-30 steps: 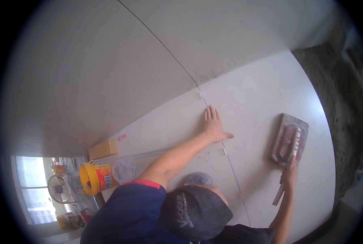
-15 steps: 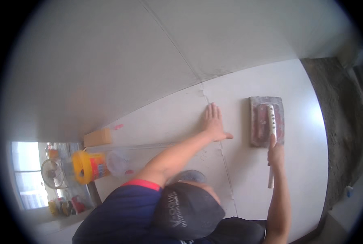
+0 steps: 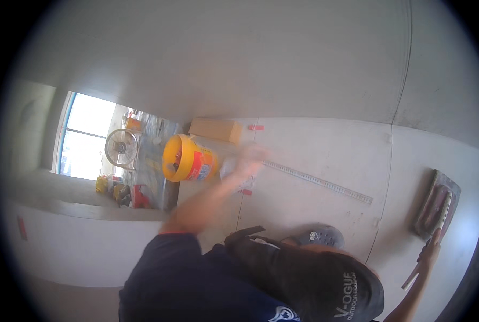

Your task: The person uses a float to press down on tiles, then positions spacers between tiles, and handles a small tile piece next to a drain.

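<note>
A yellow bucket point(image 3: 201, 164) stands at the left, and at the far right a hand grips a flat tool point(image 3: 433, 206).

On the left is a bright window point(image 3: 89, 137), then a round fan point(image 3: 122, 147), then the bucket, with a brown block point(image 3: 215, 130) just beside it. The left hand point(image 3: 254, 156) is over the pale floor point(image 3: 298, 142), near the bucket and the left end of a long ruler point(image 3: 320, 183). That hand is blurry, so I cannot tell if it is open or holding something. Next comes a grey shoe point(image 3: 323, 236). Far to the right, well apart from the left hand, the right hand point(image 3: 430, 251) is wrapped around the flat tool's long, pale handle. The tool has a dull red back.
</note>
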Available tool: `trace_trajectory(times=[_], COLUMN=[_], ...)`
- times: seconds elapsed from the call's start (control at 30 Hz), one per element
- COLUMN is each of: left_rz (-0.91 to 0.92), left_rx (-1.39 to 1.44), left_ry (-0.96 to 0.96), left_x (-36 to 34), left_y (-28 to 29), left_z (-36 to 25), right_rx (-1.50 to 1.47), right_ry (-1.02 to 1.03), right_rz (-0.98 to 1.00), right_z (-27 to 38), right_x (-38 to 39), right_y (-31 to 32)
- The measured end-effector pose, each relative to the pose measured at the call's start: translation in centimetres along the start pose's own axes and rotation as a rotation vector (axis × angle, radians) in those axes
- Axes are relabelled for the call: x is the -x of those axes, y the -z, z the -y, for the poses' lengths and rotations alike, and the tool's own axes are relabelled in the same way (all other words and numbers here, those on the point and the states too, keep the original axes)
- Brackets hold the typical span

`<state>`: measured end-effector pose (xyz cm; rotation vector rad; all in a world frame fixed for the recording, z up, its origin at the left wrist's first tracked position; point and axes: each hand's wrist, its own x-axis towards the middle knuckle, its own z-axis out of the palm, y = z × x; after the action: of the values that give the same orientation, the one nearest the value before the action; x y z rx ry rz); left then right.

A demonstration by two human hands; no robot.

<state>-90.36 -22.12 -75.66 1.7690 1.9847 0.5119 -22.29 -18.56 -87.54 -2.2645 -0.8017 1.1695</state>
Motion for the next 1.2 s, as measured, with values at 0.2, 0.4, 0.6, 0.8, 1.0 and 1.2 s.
trace_trajectory(times=[0.2,0.4,0.6,0.8,1.0,1.2], left_rz=[-0.509,-0.25,-0.166,0.036,-0.554,-0.269], left_rx=[-0.46,-0.658,-0.86,-0.729,-0.007,-0.081], left_ry=[0.734,1.006,0.958,0.783,0.927,0.786], left_x=[9.8,7.8,8.9,6.3,9.0,8.9], left_y=[18.6,16.2,20.8,16.0,21.2,19.1], left_z=[15.9,16.8,17.5,9.2,10.7,20.6], right_rx=[-0.008,0.114,0.093,0.108,0.108,0.159], right_ry=[-0.061,-0.055,-0.065,-0.027,-0.053,-0.121], right_rz=[0.015,-0.037,0.005,-0.034,-0.011,0.105], right_z=[0.3,0.3,-0.8,0.2,-3.0,1.0], right_x=[0.0,0.3,-0.2,0.1,-2.7,0.4], right_y=[-0.1,2.2,0.3,1.3,0.2,2.2])
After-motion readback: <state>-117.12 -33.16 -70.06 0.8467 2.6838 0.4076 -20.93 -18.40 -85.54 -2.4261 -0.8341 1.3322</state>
